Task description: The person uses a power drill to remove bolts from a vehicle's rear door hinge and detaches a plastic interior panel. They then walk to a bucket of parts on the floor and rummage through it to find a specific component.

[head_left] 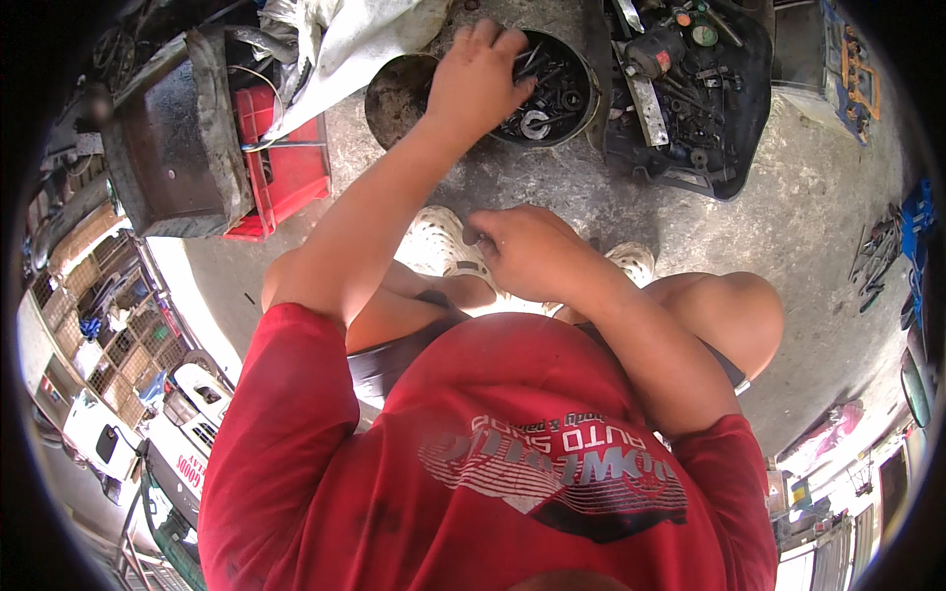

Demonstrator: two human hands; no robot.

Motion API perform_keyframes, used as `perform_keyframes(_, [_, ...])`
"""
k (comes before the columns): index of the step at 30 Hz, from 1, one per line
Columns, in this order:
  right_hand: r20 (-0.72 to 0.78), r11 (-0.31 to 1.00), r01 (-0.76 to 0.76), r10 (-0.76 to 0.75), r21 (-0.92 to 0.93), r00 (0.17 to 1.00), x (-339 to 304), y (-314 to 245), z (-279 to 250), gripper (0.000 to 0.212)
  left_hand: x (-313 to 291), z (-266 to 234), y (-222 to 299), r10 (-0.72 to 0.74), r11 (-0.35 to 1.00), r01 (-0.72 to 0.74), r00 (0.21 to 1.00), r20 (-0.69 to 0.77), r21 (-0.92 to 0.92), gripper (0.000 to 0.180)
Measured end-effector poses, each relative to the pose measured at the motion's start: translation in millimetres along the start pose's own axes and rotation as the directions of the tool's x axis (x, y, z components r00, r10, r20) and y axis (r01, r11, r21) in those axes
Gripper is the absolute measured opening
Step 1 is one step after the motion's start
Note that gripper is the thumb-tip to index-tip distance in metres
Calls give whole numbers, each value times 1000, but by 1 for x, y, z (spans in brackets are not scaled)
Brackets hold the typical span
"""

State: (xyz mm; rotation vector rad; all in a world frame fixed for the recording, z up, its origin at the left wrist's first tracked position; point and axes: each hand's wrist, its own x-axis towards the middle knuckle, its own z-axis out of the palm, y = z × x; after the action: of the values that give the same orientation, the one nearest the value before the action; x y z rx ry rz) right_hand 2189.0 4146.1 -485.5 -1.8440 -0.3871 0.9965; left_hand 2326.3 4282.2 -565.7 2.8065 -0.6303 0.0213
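My left hand reaches over a round container full of loose metal parts. Its thumb is spread away from the fingers, which bend down at the container's left side; the fingertips are partly hidden. A pale metal ring lies among the dark bolts and fittings below the thumb. Closer to my body, my right hand hovers above the floor between my shoes, its fingers curled closed. Something dark shows at the tips of the right fingers, too small to make out.
Right of the container lies a black tray heaped with greasy parts. An open round lid or pan sits to its left, near a white sack and a red crate. Several tools lie on the floor at far right.
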Motion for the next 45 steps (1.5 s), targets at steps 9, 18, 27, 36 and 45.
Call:
perform_keyframes(9, [-7, 999, 27, -27, -20, 1000, 0, 0, 6, 27, -13, 34, 27, 72, 987, -114, 943, 324, 111, 41])
perform_keyframes(18, [-21, 1000, 10, -10, -9, 1000, -1, 0, 4, 28, -6, 43, 8, 103, 994, -110, 951, 292, 7, 34])
perform_keyframes(27, [-14, 1000, 23, -23, -13, 1000, 0, 2, 3, 27, -13, 23, 6, 102, 995, -103, 990, 101, 9, 46])
perform_keyframes(36, [4, 1000, -13, 13, -5, 1000, 1, 2, 3, 27, -8, 38, 23, 208, 943, -272, 932, 298, 192, 46])
perform_keyframes(45, [4, 999, -17, 17, -30, 1000, 0, 1, -1, 34, 36, -4, -18, 107, 985, -138, 963, 249, 108, 43])
